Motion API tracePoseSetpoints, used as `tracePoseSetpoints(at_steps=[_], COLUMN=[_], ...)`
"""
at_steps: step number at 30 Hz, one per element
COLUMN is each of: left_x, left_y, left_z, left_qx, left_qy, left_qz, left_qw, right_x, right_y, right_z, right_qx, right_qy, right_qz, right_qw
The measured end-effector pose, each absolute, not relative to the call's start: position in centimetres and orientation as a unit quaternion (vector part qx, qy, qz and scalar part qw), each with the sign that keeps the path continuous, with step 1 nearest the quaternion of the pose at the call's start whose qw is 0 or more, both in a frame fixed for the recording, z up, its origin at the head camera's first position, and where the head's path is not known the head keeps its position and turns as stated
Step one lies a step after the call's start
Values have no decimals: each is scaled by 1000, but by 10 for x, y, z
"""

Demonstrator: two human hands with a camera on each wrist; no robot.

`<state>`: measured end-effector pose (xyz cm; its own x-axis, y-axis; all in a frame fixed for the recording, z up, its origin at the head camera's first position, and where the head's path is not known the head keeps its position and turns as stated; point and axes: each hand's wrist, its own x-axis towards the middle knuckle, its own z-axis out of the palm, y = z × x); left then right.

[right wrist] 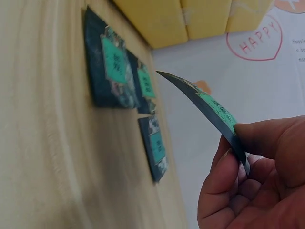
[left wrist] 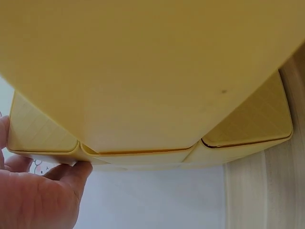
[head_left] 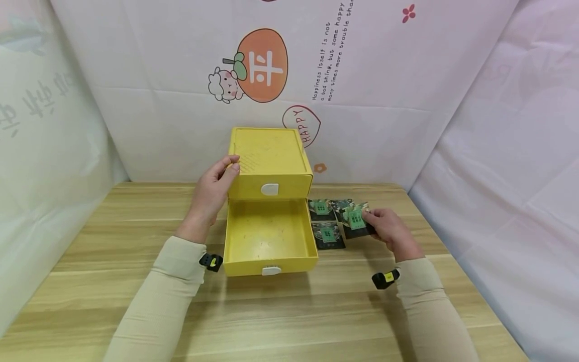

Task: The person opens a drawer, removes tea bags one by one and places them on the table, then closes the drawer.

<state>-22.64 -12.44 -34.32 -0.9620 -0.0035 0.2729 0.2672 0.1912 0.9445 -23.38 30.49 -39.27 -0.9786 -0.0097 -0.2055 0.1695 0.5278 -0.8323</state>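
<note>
To the right of the yellow plastic two-drawer box, the right hand pinches a thin, dark, square packet with a green label between thumb and fingers; the right wrist view shows this packet bent in a curve and raised off the tabletop. Three more flat, dark packets with green labels lie on the pale wood-grain table, also right of the box: two close to its side, the third partly covered by the held packet in the head view.

At the box's upper left edge, the left hand grips the box, its fingers and thumb bent round that edge. The box's yellow upper drawer is closed and bears a rounded white handle. The yellow lower drawer stands pulled out at the front of the box, its faintly speckled floor in sight.

Behind the box hangs a white cloth printed with an orange fruit and a red heart outline reading "HAPPY". A black wrist device with a yellow patch sits just left of the lower drawer, beside a cream fabric sleeve.
</note>
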Motion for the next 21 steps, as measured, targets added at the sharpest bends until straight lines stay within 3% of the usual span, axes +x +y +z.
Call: tracePoseSetpoints(at_steps=[21], left_x=[-232], left_y=[-125], left_z=[-348], left_qx=[-78], left_qy=[-782], left_qz=[-603], left_qw=[135], right_x=[-246], right_y=[317], right_z=[-431], right_qx=[78], right_qy=[867], right_qz=[-478], right_qw=[121])
